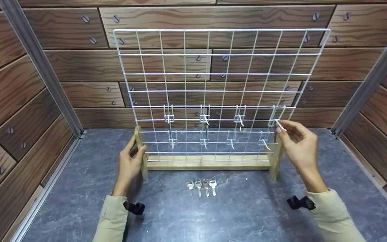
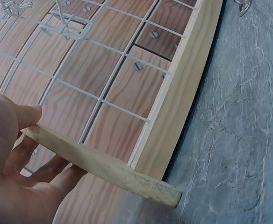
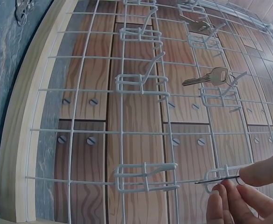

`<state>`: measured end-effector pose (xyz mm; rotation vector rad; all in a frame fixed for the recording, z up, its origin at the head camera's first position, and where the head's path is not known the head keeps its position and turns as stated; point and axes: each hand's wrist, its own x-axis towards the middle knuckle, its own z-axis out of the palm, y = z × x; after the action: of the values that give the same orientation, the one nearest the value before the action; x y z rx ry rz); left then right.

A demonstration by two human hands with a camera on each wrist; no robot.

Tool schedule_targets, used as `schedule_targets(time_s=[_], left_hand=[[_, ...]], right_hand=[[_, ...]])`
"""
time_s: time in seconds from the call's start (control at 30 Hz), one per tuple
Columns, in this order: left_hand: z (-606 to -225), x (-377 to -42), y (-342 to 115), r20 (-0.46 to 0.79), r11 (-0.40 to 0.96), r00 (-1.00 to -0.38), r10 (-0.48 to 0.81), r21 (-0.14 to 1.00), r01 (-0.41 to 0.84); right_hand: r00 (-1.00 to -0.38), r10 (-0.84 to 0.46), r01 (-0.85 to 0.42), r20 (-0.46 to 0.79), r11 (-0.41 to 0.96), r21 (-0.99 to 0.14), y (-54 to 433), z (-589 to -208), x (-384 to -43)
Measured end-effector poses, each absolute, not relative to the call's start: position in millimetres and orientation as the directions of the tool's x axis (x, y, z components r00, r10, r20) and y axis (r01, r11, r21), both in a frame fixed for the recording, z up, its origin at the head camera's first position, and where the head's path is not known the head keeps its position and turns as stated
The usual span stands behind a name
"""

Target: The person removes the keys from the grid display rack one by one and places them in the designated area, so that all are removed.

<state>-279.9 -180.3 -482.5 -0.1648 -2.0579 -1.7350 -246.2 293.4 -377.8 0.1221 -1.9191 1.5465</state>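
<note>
One key (image 3: pixel 216 179) is pinched between the right hand's (image 1: pixel 301 144) thumb and fingers, at the upper row's rightmost wire hook (image 1: pixel 276 120); the left hand (image 1: pixel 130 163) grips the left wooden upright (image 1: pixel 144 168); four loose keys (image 1: pixel 199 185) lie nearer, on the tabletop (image 1: pixel 247 211); a slack pinch could drop the held key

Enclosed, lab-like work booth, recognisable by walls (image 1: pixel 193 18) bearing a plank-and-screw pattern, metal profiles (image 1: pixel 43 67) running along the corners, a grey, marble-veined tabletop (image 1: pixel 233 215) that reaches the walls, and small black wrist-worn cameras (image 1: pixel 138 208).
</note>
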Motion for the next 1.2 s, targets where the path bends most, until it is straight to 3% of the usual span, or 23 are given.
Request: schedule_targets(time_s=[0.33, 1.2], left_hand=[[-484.8, -281.3, -181.3, 0.425, 0.216, -0.888, -0.173, 0.896, 0.387], [-484.0, -280.8, -180.7, 0.416, 0.232, -0.889, -0.19, 0.899, 0.371]], right_hand=[[-0.8, 0.335, -0.445, 0.498, 0.226, -0.866, 291.7, -377.1, -248.0], [-0.794, 0.361, -0.435, 0.489, 0.225, -0.872, 291.0, -372.2, -244.8]])
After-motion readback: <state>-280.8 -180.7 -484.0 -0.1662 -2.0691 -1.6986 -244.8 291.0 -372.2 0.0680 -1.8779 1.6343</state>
